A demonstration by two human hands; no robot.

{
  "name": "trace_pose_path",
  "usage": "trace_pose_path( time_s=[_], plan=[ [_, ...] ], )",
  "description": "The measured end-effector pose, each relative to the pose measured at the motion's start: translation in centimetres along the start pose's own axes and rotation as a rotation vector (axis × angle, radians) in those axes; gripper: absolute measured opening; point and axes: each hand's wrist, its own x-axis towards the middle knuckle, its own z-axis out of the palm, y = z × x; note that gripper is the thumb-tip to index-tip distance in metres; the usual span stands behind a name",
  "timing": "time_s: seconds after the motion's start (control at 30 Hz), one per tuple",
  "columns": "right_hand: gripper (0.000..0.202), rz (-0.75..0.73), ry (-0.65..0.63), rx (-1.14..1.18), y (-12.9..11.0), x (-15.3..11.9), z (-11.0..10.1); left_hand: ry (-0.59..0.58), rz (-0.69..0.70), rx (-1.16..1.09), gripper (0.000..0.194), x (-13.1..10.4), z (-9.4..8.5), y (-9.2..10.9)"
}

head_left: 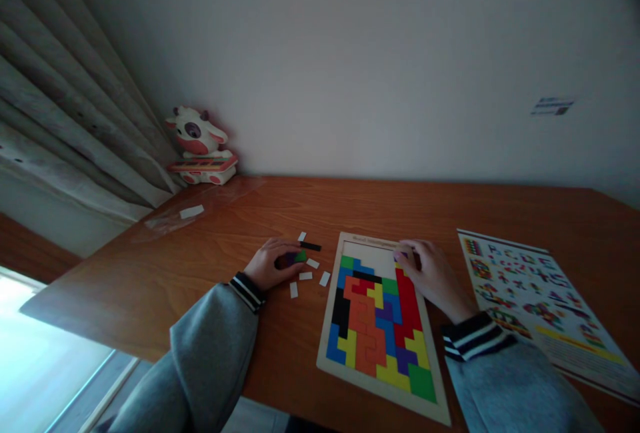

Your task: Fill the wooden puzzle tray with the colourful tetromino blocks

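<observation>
A wooden puzzle board (383,409) lies on the table, largely filled with coloured block pieces; the bare strip is along its far end. My right hand (433,274) is over its far right corner, fingers and thumb curled together at a purple puzzle piece (399,256), mostly hidden by the fingers. Left of the board, my left hand (270,265) rests on the table with thumb and fingers curved around a green puzzle piece (300,256) and a dark purple one. Just beyond its fingertips lies a black bar piece (311,246).
Several small white pieces (305,276) lie between my left hand and the board. A printed pattern sheet (545,300) lies on the right. At the back left, a cow toy (197,146) stands near the curtain (75,100), with clear plastic (165,221) in front. A wall (380,73) rises behind.
</observation>
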Motion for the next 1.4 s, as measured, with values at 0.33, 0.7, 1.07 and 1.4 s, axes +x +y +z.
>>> trace_pose_path(
  time_s=[0.33,0.7,1.07,1.4],
  plan=[
    [0.036,-0.001,-0.009,-0.002,0.0,0.0,-0.1,0.008,-0.064,-0.028,0.03,0.6,0.7,1.2],
    [0.038,-0.002,0.001,0.005,-0.5,0.0,-0.3,-0.028,-0.118,-0.122,0.046,0.6,1.5,1.4],
    [0.036,-0.008,0.02,0.026,-0.6,0.0,-0.4,0.072,-0.189,-0.138,0.022,0.9,1.6,2.1],
    [0.039,0.003,0.055,0.052,-0.9,0.2,-0.6,0.318,-0.295,-0.344,0.037,1.0,1.7,1.9]
  ],
)
